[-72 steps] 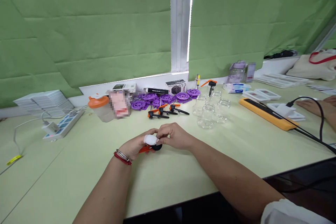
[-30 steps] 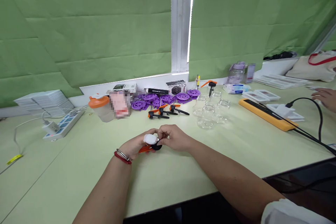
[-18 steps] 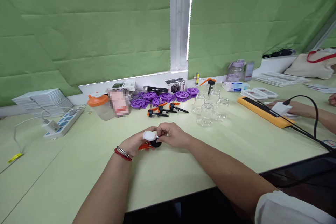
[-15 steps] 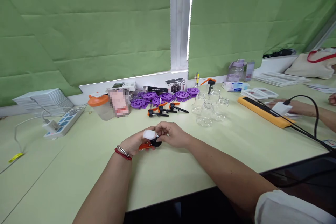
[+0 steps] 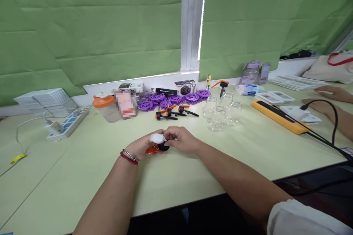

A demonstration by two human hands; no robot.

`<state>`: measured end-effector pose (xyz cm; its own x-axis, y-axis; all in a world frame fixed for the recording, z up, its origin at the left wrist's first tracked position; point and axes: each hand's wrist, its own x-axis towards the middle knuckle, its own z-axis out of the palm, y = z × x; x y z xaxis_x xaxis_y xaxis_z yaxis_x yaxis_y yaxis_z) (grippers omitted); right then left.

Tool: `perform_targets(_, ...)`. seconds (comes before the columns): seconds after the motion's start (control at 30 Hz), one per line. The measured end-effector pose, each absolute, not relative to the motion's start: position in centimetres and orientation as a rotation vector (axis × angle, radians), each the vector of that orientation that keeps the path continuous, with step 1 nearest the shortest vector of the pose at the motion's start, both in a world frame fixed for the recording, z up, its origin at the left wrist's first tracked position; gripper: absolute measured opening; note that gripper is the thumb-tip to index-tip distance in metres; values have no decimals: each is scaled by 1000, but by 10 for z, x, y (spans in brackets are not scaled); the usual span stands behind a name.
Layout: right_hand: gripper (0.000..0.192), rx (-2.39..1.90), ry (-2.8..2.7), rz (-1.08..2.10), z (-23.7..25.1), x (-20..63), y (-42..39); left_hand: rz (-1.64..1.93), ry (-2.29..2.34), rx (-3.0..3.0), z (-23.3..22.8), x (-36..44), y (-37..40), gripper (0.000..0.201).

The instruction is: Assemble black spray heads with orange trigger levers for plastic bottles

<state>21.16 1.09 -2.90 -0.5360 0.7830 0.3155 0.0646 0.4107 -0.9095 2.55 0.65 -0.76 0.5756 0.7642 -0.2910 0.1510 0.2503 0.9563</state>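
Note:
Close together above the near middle of the table, my hands work on a small black cap with an orange lever (image 5: 163, 146). My left hand (image 5: 143, 146) is closed around it from the left, and a white covering (image 5: 157, 138) wraps its thumb tip. From the other side, my right hand (image 5: 180, 139) pinches at the black part's top, where a tiny shiny spot shows. Its fingertips partly hide what they grip. Beyond my hands lie several similar black pieces with orange levers (image 5: 171, 116) and thin black stems.
Purple slotted discs (image 5: 157, 97) are piled behind the black pieces. Clear glass bottles (image 5: 217, 119) stand to their right. An orange-lidded shaker (image 5: 106, 108) and a power strip (image 5: 67, 126) are at left. Right are a yellow power bar (image 5: 278, 116), cables and a co-worker's hands (image 5: 317, 107).
My hands keep nearly the same hold on the black cap. The view has tilted slightly. At right, the co-worker's hands have shifted, and both now show above white cards.

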Motion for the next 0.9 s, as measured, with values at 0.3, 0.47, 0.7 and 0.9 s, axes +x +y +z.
perform_targets(0.3, 12, -734, -1885, 1152, -31, 211, 11, 488, 924, 1276, -7, 26, 6, 40)
perform_targets(0.47, 11, -726, -1880, 1149, -29, 211, 10, 497, 917, 1279, -7, 26, 5, 39)
perform_targets(0.7, 11, -754, -1872, 1149, -28, 210, 10, 483, 925, 1288, -4, 27, 5, 37)
perform_targets(0.9, 11, -758, -1848, 1172, -28, 211, 9, 480, 887, 1306, -4, 27, 3, 32)
